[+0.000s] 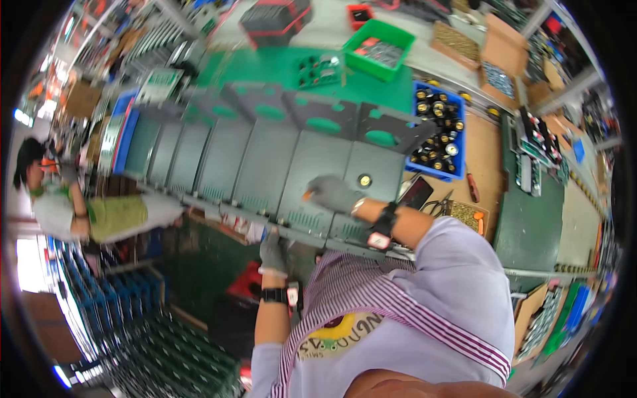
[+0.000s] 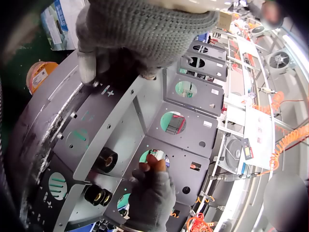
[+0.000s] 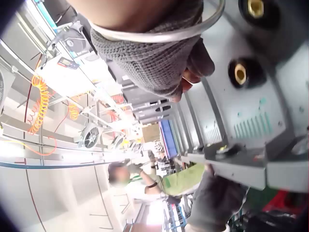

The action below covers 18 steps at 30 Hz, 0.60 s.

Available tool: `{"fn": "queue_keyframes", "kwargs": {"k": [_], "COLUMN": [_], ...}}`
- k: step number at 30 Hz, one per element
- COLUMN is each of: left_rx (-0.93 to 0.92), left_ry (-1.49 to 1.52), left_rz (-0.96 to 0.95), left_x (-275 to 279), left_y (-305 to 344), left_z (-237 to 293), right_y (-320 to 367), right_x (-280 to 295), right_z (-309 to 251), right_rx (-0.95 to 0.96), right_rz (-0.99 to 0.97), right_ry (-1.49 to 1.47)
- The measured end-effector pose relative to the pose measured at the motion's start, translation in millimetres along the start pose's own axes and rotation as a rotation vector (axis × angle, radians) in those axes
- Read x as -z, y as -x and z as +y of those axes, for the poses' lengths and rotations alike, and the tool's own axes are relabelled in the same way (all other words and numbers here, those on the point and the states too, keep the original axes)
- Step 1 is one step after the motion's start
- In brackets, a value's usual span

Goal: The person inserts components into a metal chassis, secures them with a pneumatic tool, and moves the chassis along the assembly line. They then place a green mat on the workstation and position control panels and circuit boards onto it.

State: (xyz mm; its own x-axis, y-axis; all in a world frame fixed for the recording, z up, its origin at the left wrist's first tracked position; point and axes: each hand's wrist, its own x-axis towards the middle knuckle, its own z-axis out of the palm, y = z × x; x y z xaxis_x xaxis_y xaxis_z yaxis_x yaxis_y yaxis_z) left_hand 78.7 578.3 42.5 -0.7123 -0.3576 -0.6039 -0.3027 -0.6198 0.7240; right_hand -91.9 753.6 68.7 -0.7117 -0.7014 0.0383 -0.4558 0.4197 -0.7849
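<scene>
A row of grey sheet-metal cases stretches across the bench, with vent slots and tall back panels with round holes. My right hand, in a grey glove with bare fingertips, hovers over one case floor, fingers loosely bent and nothing visible in them. Beside it a black round part with a brass centre stands on the floor of a case; close up, several such black parts show. At the near edge my gloved left hand grips the front wall, its fingers over the rim.
Right of the cases sits a blue bin of black brass-centred parts. A phone, a screwdriver and a tray of small brass pieces lie nearby. Behind is a green bin. Another person stands at the left.
</scene>
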Motion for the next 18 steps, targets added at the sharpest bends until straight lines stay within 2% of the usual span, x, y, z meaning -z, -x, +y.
{"fn": "queue_keyframes", "kwargs": {"k": [1, 3, 5, 6, 8, 9, 11, 13, 16, 17, 18], "left_rx": [-0.067, -0.117, -0.104, -0.156, -0.257, -0.296, -0.374, -0.562, -0.867, -0.984, -1.01], "left_ry": [0.014, 0.045, -0.017, -0.082, -0.22, -0.325, -0.533, -0.774, -1.111, -1.21, -1.261], "left_rz": [-0.012, 0.018, 0.109, 0.174, 0.295, 0.277, 0.239, 0.136, -0.045, -0.119, -0.163], "left_x": [1.5, 0.8, -2.1, -4.0, -7.5, -7.6, -9.0, -19.2, -51.2, -63.1, -69.4], "left_y": [-2.8, -1.5, 10.6, 17.4, 28.4, 31.7, 37.4, 41.2, 54.8, 59.3, 63.1], "left_z": [-5.9, -13.7, -13.0, -12.8, -9.2, -5.7, 2.1, 9.8, 35.3, 42.3, 46.2], "right_y": [7.3, 14.7, 24.4, 27.2, 32.3, 33.5, 32.2, 28.5, 27.7, 28.0, 28.7], "right_x": [26.6, 45.4, 43.3, 40.4, 27.3, 20.0, 10.2, 7.8, 18.6, 9.7, 16.0], "right_z": [-4.2, 6.6, 8.4, 7.8, 8.7, 11.3, 14.5, 8.0, -29.0, -16.1, -27.0], "right_rx": [-0.146, -0.206, -0.132, -0.094, 0.095, 0.188, 0.162, 0.082, -0.259, -0.148, -0.081], "right_rz": [-0.068, -0.076, -0.124, -0.137, -0.067, -0.027, -0.027, -0.067, -0.193, -0.3, -0.421], "right_ry": [-0.059, 0.101, 0.315, 0.422, 0.58, 0.658, 0.55, 0.404, -0.311, -0.309, -0.462]}}
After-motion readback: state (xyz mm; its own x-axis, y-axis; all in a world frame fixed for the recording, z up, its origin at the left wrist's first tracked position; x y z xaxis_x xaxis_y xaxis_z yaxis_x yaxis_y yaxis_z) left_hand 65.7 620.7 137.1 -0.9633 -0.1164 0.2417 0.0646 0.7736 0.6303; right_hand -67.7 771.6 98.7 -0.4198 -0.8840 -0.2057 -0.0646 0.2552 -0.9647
